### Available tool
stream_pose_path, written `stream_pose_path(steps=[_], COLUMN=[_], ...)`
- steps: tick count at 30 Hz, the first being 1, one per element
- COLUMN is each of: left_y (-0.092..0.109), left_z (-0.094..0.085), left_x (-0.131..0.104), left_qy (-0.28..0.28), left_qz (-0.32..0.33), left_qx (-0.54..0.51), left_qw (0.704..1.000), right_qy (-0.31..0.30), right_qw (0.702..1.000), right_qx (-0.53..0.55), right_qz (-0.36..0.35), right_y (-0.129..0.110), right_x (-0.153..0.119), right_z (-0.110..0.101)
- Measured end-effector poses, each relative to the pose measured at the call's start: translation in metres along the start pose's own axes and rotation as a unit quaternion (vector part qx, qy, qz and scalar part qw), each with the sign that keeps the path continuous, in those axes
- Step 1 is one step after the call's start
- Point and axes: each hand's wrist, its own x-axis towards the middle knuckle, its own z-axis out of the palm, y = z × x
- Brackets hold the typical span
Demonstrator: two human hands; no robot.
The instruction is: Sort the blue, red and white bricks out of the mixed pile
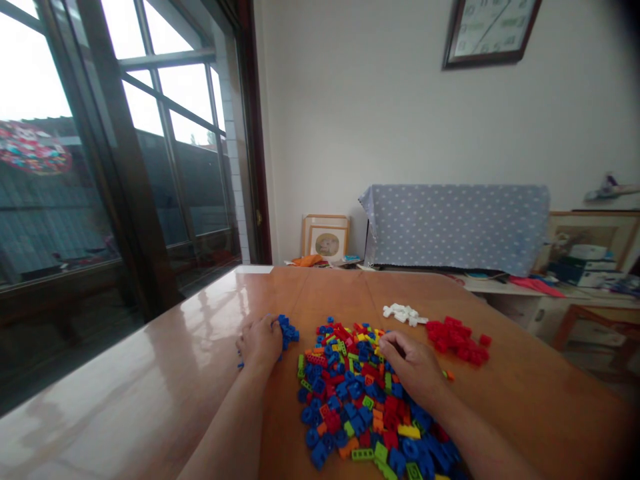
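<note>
A large heap of mixed building bricks (350,393) in blue, red, green, yellow and orange covers the middle of the table. My left hand (261,343) is at the small blue brick pile (288,331) left of the heap, its fingers curled down with blue bits by them; what it grips is hidden. Over the heap's right upper edge is my right hand (413,363), thumb and fingertips pressed together, with anything between them too small to make out. A red brick pile (460,341) lies to the right, beside a smaller white brick pile (403,314).
The brown wooden table (200,400) reaches toward a cabinet draped with a dotted cloth (455,227). Picture frames (326,240) lean on the wall behind. A glass window stands at left, a wall clock (493,30) hangs above.
</note>
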Motion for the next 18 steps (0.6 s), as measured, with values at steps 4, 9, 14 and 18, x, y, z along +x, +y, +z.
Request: stream_pose_path(steps=[4, 9, 14, 18], left_y=[0.006, 0.023, 0.046, 0.058], left_z=[-0.002, -0.008, -0.005, -0.002], left_x=[-0.004, -0.014, -0.029, -0.044], left_qy=[0.033, 0.088, 0.021, -0.048], left_qz=[0.002, 0.087, 0.254, 0.314], left_qx=[0.006, -0.015, -0.090, -0.107], left_qw=[0.999, 0.992, 0.963, 0.942], right_qy=[0.000, -0.013, -0.045, -0.058], right_qw=[1.000, 0.999, 0.987, 0.976], right_qx=[0.006, -0.027, -0.118, -0.184], right_qz=[-0.002, -0.030, -0.095, -0.097], right_y=[0.000, 0.003, 0.006, 0.008], right_x=[0.000, 0.001, 0.001, -0.003], right_z=[0.000, 0.001, 0.005, 0.011])
